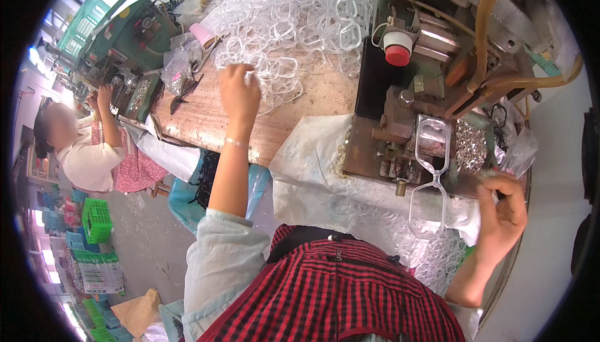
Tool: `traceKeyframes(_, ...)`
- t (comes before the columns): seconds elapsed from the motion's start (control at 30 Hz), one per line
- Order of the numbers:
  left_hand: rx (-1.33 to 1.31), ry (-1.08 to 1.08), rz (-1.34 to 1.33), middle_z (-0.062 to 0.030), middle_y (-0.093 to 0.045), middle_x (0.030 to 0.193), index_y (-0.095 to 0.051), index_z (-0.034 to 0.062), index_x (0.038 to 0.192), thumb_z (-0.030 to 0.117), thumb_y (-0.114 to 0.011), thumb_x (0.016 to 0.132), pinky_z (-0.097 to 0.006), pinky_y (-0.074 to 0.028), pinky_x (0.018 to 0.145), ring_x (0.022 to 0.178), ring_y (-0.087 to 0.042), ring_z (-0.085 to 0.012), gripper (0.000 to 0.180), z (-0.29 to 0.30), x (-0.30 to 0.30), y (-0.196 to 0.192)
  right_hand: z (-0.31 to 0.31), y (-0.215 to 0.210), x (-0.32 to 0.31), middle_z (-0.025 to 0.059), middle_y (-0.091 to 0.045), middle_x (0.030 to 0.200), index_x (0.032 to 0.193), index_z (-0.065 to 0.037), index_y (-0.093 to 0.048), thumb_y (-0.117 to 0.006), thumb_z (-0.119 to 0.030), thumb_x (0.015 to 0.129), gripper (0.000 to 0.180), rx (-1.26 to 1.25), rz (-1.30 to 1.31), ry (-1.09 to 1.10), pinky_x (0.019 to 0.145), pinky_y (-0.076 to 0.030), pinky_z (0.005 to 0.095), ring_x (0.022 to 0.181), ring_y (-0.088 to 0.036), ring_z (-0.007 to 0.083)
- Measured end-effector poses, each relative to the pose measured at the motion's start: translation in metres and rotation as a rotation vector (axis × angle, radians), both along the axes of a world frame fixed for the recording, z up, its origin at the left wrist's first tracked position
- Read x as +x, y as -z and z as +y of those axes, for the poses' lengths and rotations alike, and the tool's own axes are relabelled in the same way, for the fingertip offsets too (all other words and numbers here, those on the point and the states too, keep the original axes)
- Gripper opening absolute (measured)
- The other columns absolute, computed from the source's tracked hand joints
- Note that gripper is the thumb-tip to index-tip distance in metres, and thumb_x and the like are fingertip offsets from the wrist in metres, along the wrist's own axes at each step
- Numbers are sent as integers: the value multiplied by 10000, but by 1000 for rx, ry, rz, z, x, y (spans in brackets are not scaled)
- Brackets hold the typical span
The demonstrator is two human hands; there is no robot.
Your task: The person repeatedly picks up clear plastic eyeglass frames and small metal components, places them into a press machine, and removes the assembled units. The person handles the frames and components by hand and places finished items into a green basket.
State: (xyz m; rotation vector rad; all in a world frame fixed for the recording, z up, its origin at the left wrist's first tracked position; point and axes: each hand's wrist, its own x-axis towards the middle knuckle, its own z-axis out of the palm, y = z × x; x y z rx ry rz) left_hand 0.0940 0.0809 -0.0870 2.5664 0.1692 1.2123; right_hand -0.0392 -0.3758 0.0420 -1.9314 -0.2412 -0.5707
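Observation:
A clear plastic eyeglass frame [440, 179] hangs at the front of the machine [397, 117], one rim against its metal fixture and the other sticking out toward me. My left hand [240, 95] reaches over the wooden table, its fingers curled together at the near edge of a heap of clear eyeglass frames [300, 23]. Whether one of them is in its grip is hidden. To the right of the hanging frame is my right hand [502, 208], thumb and forefinger bent together near small metal pieces [472, 145]. What they pinch, if anything, is too small to name.
A red-capped button [397, 54] and tan hoses [484, 29] are on the machine. White sheeting [306, 148] drapes the table edge, with more clear frames below. At left, another person [90, 148] works at a green machine [128, 29]. A blue bin [187, 201] stands beneath the table.

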Motion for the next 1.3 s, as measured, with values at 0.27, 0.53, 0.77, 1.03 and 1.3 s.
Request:
traceKeyframes(0.27,206,154,80,-147,-580,1401,-776,93,812,243,-744,823,-472,-353,1105,1286,-470,-447,154,3,70,-3,-2,43,-17,100,-715,896,902,4,-709,-721,62,779,136,-85,235,6,794,-505,305,848,-658,187)
traceKeyframes(0.53,-979,773,-218,-45,-590,930,-603,11,1019,119,-539,1005,-251,-428,701,814,-540,-102,126,-146,-26,-93,54,39,68,56,-693,1077,1220,-5,-593,-720,75,829,419,508,96,-155,891,-492,242,972,-636,107)
traceKeyframes(0.77,-496,1042,-305,-140,-661,1005,-630,-45,1080,29,-618,941,-279,-476,778,870,-599,-186,158,-197,-52,-150,63,38,75,51,-679,1014,1281,6,-524,-691,101,847,474,742,153,-234,913,-470,229,980,-602,79)
traceKeyframes(1.03,-565,1086,-267,-158,-681,1029,-634,-74,1056,-38,-606,943,-265,-496,803,901,-630,-180,122,-201,-50,-156,64,35,72,60,-676,1055,1260,16,-532,-651,111,875,414,906,174,-271,900,-476,228,957,-634,99)
traceKeyframes(1.3,-353,1277,-162,-131,-723,1064,-719,8,950,38,-725,843,-346,-513,832,936,-654,-209,111,-201,-71,-131,51,12,34,146,-603,1333,1421,33,-418,-520,130,869,569,393,130,-260,1078,-404,327,1227,-596,241)
